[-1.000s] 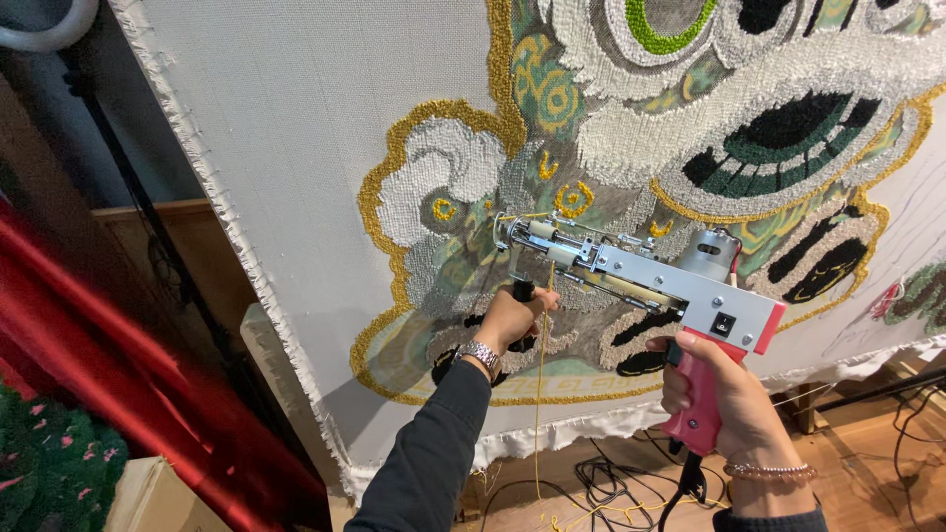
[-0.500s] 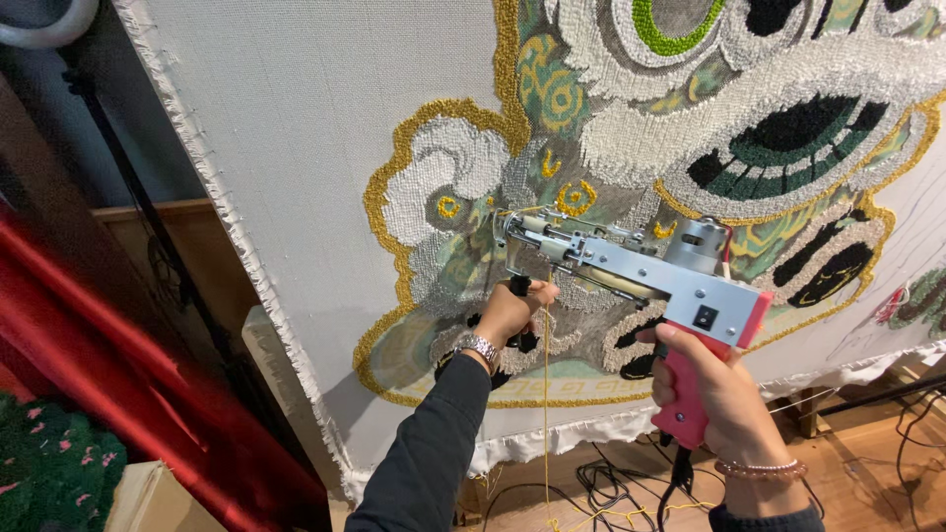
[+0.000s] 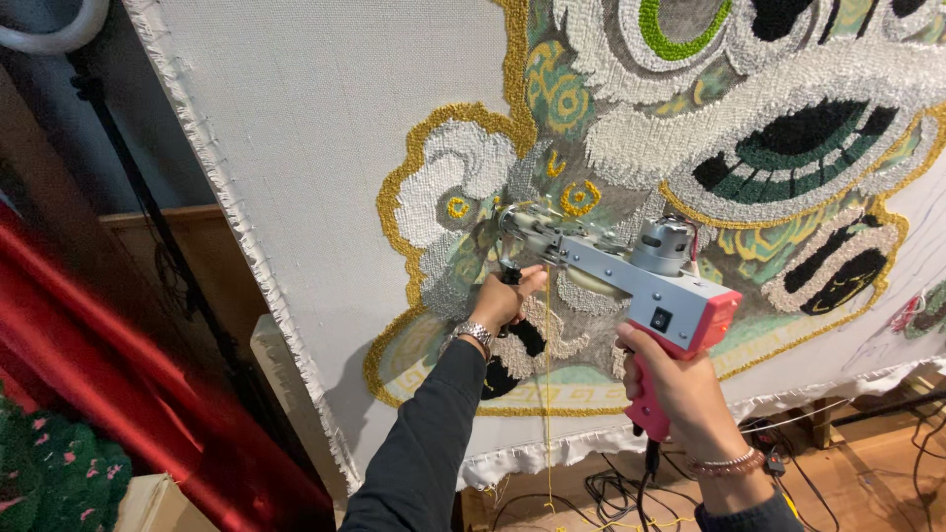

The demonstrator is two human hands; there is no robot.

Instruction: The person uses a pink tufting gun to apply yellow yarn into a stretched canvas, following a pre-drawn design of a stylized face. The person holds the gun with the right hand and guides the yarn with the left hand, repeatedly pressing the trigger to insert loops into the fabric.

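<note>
A tufting gun (image 3: 631, 271), grey-bodied with a pink rear housing and pink grip, is held with its needle end pressed against the stretched backing cloth (image 3: 315, 148), at the greyish patch beside the white, gold-outlined scroll of the design. The pink grip is enclosed by the right hand (image 3: 680, 389), whose fingers are clamped around it; the black front handle beneath the nose is gripped by the left hand (image 3: 505, 300), fingers likewise closed upon it. A strand of yellow yarn (image 3: 548, 394) is seen hanging from the gun toward the floor. Compared with the view of a second earlier, the gun is tilted a little more steeply and its rear is carried slightly lower, while the needle end is kept at nearly the same spot on the cloth; this is judged to indicate a small adjustment of angle rather than a traverse along a line. Around the gun, the tufted pattern (image 3: 788, 158) of white, green, black and gold pile is spread across the cloth. Below, black cables (image 3: 611, 488) lie on the wooden floor, and a red drape (image 3: 108, 374) hangs at the left.
</note>
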